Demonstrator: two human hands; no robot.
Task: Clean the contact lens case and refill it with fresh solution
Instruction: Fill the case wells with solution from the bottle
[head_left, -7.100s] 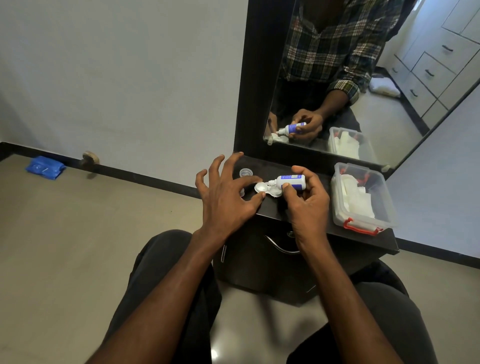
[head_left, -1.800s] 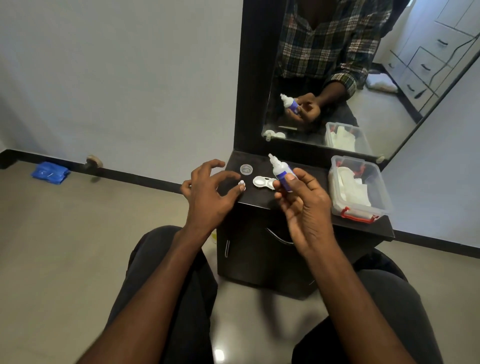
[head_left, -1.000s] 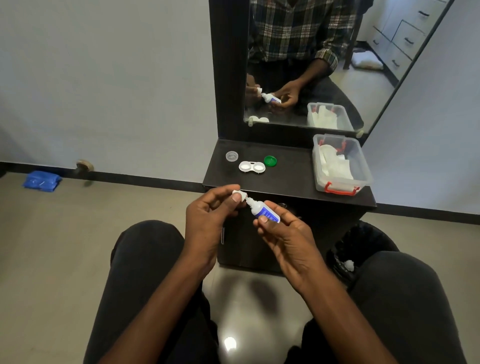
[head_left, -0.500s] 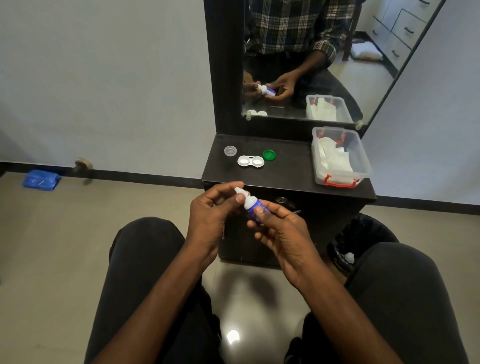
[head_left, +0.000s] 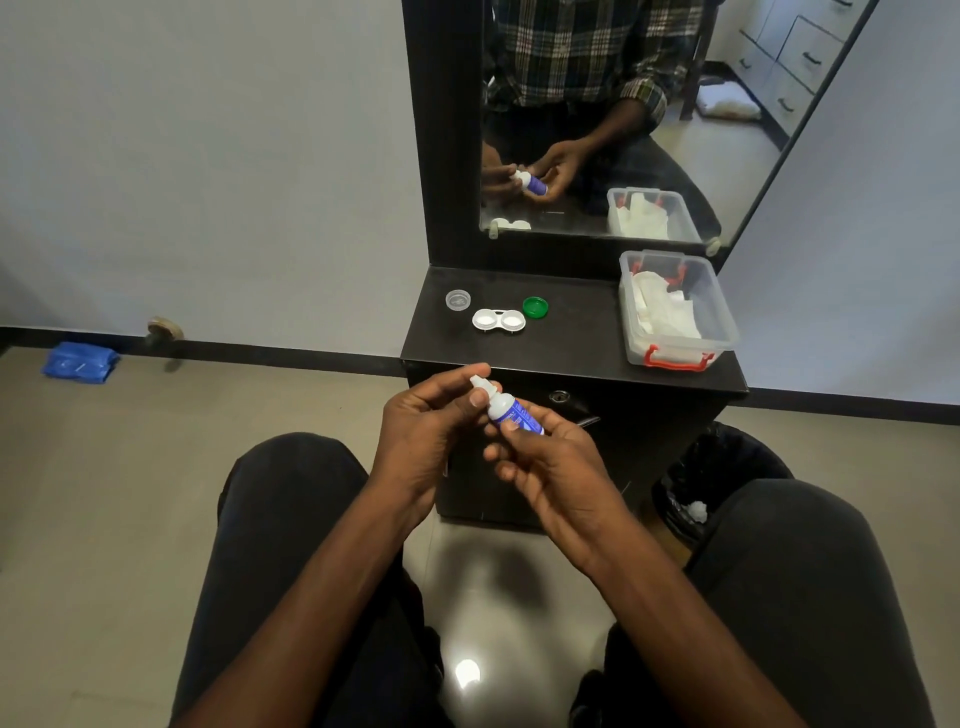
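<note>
1. Solution bottle (head_left: 511, 412): small, white with a blue label, held tilted in front of the tabletop (head_left: 571, 338) and above the lap, its white cap (head_left: 478, 384) pointing up and to the left
2. Right hand (head_left: 553, 470): fingers curled round the bottle's body, thumb across the label
3. Left hand (head_left: 423, 423): thumb and forefinger pinch the cap at the bottle's tip
4. Contact lens case (head_left: 498, 320): white, two joined round wells, both uncovered; lies flat on the left part of the tabletop, well apart from the hands. Whether liquid stands in the wells cannot be told
5. Green lid (head_left: 535, 306): lies just right of the case, slightly behind it
6. Clear lid (head_left: 457, 300): lies just left of the case, slightly behind it
7. Change from half a second ago: the bottle remains between both hands at about the same spot, the left fingers still on the cap; case and both lids have not moved
8. Clear plastic box (head_left: 722, 312): red clips, white cloths or tissues inside; stands at the right end of the tabletop
9. Mirror (head_left: 597, 130): rises behind the tabletop and reflects the hands, the bottle, the case and the box
10. Bin (head_left: 727, 467): dark liner, on the floor right of the cabinet, partly hidden by the right knee
11. Blue packet (head_left: 79, 362): on the floor by the wall, far left
</note>
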